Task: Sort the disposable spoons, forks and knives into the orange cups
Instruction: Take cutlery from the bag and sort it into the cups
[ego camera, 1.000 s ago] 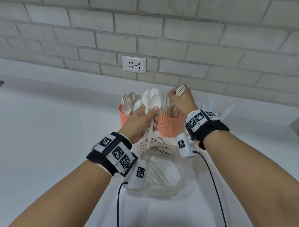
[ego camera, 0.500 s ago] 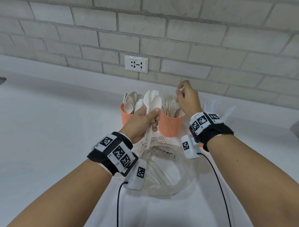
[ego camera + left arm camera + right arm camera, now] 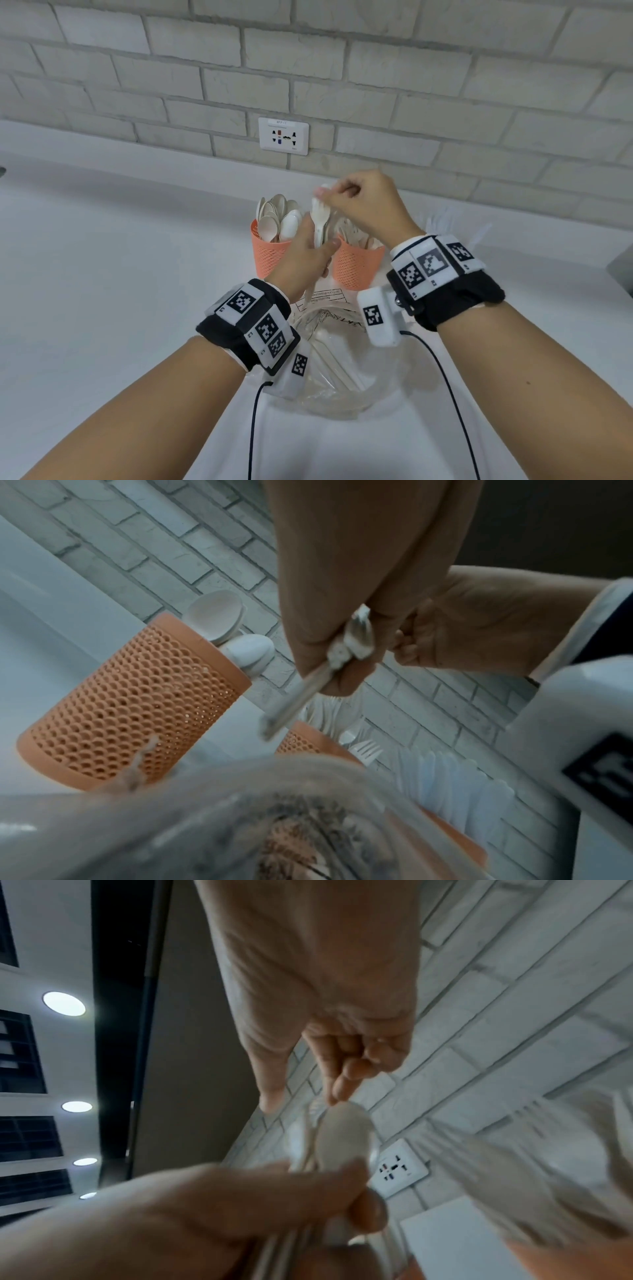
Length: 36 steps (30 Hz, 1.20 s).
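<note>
It looks like a kitchen counter: a white worktop (image 3: 102, 274) meets a whitewashed brick wall (image 3: 376, 68) with a socket (image 3: 283, 136) mid-frame.

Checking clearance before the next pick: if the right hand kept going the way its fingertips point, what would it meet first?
Probably the spoon bowl atop the cutlery the left hand holds; the right hand is already at its tip.

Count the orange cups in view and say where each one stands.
3. The spoon cup stands left of the left hand; the fork cup stands under the right hand; a third cup holding knives is mostly hidden behind the right wrist.
</note>
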### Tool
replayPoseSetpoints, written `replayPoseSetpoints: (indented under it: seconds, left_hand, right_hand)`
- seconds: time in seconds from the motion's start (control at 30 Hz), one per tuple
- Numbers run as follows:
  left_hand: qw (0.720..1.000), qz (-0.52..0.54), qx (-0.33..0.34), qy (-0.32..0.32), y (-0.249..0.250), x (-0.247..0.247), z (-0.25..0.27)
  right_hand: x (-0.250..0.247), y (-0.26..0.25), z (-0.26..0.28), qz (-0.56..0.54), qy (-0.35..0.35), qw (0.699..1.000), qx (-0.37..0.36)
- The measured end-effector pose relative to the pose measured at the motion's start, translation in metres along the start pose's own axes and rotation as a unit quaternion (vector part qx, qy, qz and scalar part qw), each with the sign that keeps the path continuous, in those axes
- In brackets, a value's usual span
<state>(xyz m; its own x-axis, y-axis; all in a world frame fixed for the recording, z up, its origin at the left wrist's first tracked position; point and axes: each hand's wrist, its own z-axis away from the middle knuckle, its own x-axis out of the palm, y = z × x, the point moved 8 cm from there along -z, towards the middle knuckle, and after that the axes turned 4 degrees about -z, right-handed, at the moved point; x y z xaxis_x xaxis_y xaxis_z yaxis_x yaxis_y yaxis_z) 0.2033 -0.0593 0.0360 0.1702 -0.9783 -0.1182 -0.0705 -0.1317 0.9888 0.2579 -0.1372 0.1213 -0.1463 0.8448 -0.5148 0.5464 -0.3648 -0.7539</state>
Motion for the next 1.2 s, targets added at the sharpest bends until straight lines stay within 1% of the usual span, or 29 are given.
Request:
replayPoseSetpoints:
  seconds: [0.07, 0.13, 0.2, 0.23, 0.3, 0.37, 0.43, 0.5, 0.57, 0.6, 0.7, 0.8, 0.83, 0.87, 0.9, 0.93, 0.97, 1.0, 1.03, 1.07, 1.1, 1.13, 1.17, 1.2]
  left_hand:
    - [0.999, -0.031, 0.022, 0.002, 0.005, 0.003, 0.000]
    - [0.999, -0.038, 0.023, -0.008, 0.004, 0.005, 0.001]
    - [0.999, -0.028, 0.009, -0.027, 0.000, 0.005, 0.000]
    - [0.999, -0.023, -0.003, -0.033, -0.003, 0.004, 0.000]
    - [0.999, 0.004, -0.026, -0.041, -0.009, 0.002, 0.000]
    - [0.997, 0.042, -0.048, -0.045, -0.016, 0.001, 0.000]
    - [0.996, 0.071, -0.046, -0.041, -0.016, 0.001, 0.000]
    - [0.994, 0.091, -0.045, -0.039, -0.014, 0.001, 0.001]
    - [0.994, 0.096, -0.035, -0.039, -0.011, 0.002, 0.001]
    - [0.994, 0.094, -0.030, -0.041, -0.010, 0.002, 0.002]
    - [0.994, 0.097, -0.027, -0.050, -0.007, 0.004, 0.004]
    - [0.993, 0.108, -0.032, -0.044, -0.007, 0.001, 0.003]
    - [0.993, 0.109, -0.033, -0.042, -0.007, 0.001, 0.003]
    - [0.992, 0.112, -0.035, -0.043, -0.007, 0.001, 0.004]
    - [0.991, 0.117, -0.036, -0.047, -0.007, 0.001, 0.004]
    - [0.991, 0.120, -0.034, -0.050, -0.006, 0.001, 0.004]
    - [0.990, 0.124, -0.031, -0.052, -0.005, 0.001, 0.004]
    - [0.990, 0.127, -0.028, -0.054, -0.004, 0.002, 0.003]
    - [0.990, 0.129, -0.024, -0.056, -0.004, 0.002, 0.002]
    - [0.990, 0.128, -0.018, -0.057, -0.003, 0.002, 0.002]
    - [0.991, 0.123, -0.009, -0.058, -0.001, 0.003, 0.001]
    - [0.992, 0.116, 0.002, -0.059, 0.001, 0.003, 0.001]
    - [0.993, 0.106, 0.012, -0.059, 0.003, 0.003, 0.001]
    - [0.994, 0.094, 0.021, -0.058, 0.005, 0.003, 0.001]
  right_hand:
    - [0.008, 0.004, 0.003, -0.012, -0.010, 0.999, 0.034]
    - [0.010, 0.009, 0.003, -0.070, -0.013, 0.995, 0.064]
    - [0.004, 0.010, 0.002, -0.140, -0.004, 0.986, 0.095]
    - [-0.004, 0.009, 0.000, -0.172, 0.013, 0.980, 0.098]
    - [-0.026, 0.005, -0.004, -0.211, 0.069, 0.972, 0.077]
    - [-0.052, 0.003, -0.009, -0.191, 0.135, 0.972, 0.036]
    - [-0.071, 0.004, -0.009, -0.117, 0.189, 0.975, -0.011]
    - [-0.075, 0.008, -0.004, -0.039, 0.210, 0.976, -0.047]
    - [-0.064, 0.019, 0.001, 0.035, 0.195, 0.978, -0.060]
    - [-0.056, 0.029, 0.003, 0.066, 0.182, 0.979, -0.054]
    - [-0.036, 0.062, 0.008, 0.149, 0.140, 0.979, 0.003]
    - [-0.020, 0.084, 0.011, 0.221, 0.067, 0.972, 0.050]
    - [-0.017, 0.087, 0.012, 0.237, 0.049, 0.969, 0.049]
    - [-0.015, 0.085, 0.012, 0.254, 0.041, 0.966, 0.034]
    - [-0.015, 0.077, 0.010, 0.267, 0.049, 0.962, 0.006]
    - [-0.018, 0.065, 0.009, 0.262, 0.074, 0.962, -0.030]
    - [-0.021, 0.051, 0.009, 0.225, 0.098, 0.968, -0.062]
    - [-0.022, 0.038, 0.009, 0.157, 0.100, 0.979, -0.083]
    - [-0.017, 0.028, 0.009, 0.079, 0.068, 0.991, -0.083]
    - [-0.009, 0.020, 0.010, 0.012, 0.015, 0.998, -0.064]
    - [0.002, 0.016, 0.012, -0.019, -0.038, 0.998, -0.037]
    - [0.011, 0.013, 0.015, -0.014, -0.076, 0.997, -0.019]
    - [0.017, 0.011, 0.016, -0.003, -0.093, 0.996, -0.013]
    - [0.019, 0.012, 0.015, -0.004, -0.091, 0.996, -0.006]
